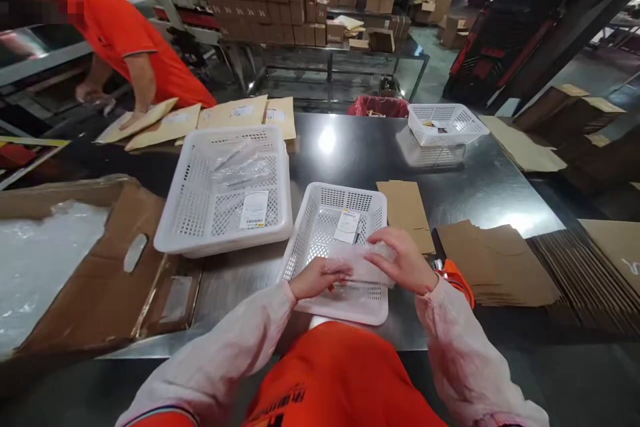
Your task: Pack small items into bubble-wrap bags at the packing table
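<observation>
Both my hands hold a clear plastic bag (356,265) over a small white basket (311,230) at the table's near edge. My left hand (319,276) pinches the bag's left end with closed fingers. My right hand (400,259) grips its right end, fingers curled over it. A white labelled packet (347,225) lies inside the basket, just beyond the bag. My sleeves are pale pink.
A larger white basket (185,213) with clear bags and a label sits to the left. An open cardboard box (95,280) lies far left. Flat cardboard pieces (407,210) and stacks (495,260) lie right. Another white basket (445,123) stands at the back. A person in orange (130,47) handles envelopes (235,113) at back left.
</observation>
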Demonstrator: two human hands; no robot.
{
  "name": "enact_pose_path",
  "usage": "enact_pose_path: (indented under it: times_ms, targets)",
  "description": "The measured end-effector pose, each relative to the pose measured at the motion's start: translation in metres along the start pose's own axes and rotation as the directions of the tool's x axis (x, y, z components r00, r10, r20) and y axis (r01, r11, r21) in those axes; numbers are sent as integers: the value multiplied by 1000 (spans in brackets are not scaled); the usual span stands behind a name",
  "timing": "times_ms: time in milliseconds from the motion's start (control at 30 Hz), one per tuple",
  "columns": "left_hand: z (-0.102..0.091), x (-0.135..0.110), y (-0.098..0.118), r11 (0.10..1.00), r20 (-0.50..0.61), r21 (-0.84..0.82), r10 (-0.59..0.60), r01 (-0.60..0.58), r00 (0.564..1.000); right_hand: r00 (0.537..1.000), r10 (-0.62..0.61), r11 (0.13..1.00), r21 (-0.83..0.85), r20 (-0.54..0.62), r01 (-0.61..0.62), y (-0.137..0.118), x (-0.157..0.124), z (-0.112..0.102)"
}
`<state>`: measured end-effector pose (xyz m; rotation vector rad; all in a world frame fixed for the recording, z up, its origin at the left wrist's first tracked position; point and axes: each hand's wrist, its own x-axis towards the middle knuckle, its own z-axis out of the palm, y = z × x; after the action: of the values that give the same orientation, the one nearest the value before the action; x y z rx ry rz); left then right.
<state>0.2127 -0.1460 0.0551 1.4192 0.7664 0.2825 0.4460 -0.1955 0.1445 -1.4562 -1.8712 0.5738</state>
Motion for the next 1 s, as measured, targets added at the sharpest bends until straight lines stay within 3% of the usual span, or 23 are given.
enact_pose_path:
  times_ms: [67,100,133,200,267,333,400,533,633,700,733,800,900,1000]
  targets:
    - [-1,1,-4,991,43,-100,-79,83,996,969,190,978,118,-156,-173,20,-10,-1]
    - [-2,0,-6,981,62,-153,-108,116,992,949,293,937,234,-118,-260,30,-18,0]
    - [-4,-1,-7,971,74,-195,-125,138,989,930,367,868,359,4,-344,39,-26,3]
    - [-7,-5,-10,958,91,-240,-139,157,986,863,391,687,522,319,-504,52,-44,14]
    - [-10,-8,-11,951,104,-259,-145,168,984,784,381,561,551,490,-617,56,-59,31]
    - [-11,-11,-12,942,123,-283,-150,180,981,750,429,514,547,504,-661,53,-67,47]
    - [-12,-15,-13,932,158,-309,-147,190,976,746,478,499,556,463,-665,48,-69,59]
    - [-14,-25,-19,962,211,-241,-75,126,975,713,559,401,615,424,-679,44,-67,68]
    - [-13,-30,-29,996,47,-54,73,-70,996,638,608,247,650,473,-718,46,-68,71]
    - [-9,-30,-38,994,-106,35,111,-108,988,595,607,171,645,527,-745,48,-68,73]
    - [-7,-29,-42,995,-158,33,93,-89,983,591,596,167,635,544,-754,49,-69,74]
    - [-3,-28,-50,998,-182,-55,20,-30,983,641,565,259,625,520,-736,49,-68,74]
    - [1,-28,-56,980,-90,-196,-62,43,994,762,515,452,632,391,-630,49,-64,74]
    - [-1,-30,-59,932,26,-334,-140,141,990,792,500,499,630,351,-595,50,-61,75]
